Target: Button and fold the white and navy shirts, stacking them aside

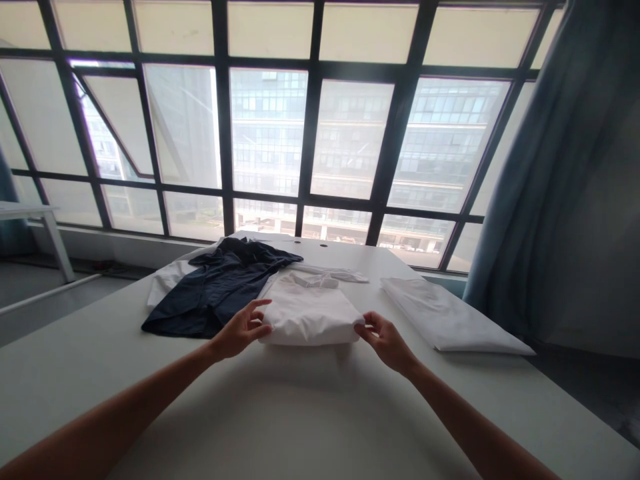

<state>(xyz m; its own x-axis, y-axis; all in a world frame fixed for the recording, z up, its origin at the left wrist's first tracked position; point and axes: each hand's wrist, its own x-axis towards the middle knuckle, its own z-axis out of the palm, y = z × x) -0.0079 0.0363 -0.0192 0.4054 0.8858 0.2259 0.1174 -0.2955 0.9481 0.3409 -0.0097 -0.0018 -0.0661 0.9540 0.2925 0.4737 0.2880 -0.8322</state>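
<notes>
A folded white shirt (310, 317) lies on the white table in front of me, its collar at the far end. At its left edge is my left hand (244, 328), thumb and index finger spread apart and their tips against the cloth. My right hand (385, 337) pinches the shirt's near right corner between thumb and fingers. Just left of the folded shirt, a dark navy shirt (215, 293) is spread out, partly over another white garment (167, 277).
On the right of the table (295, 420) lies a flat folded white cloth (450, 317). More white fabric (345, 273) sits behind the folded shirt. Large framed windows (270, 133) stand beyond the table, with a blue-grey curtain (535, 187) at right and another white table (30, 211) at left.
</notes>
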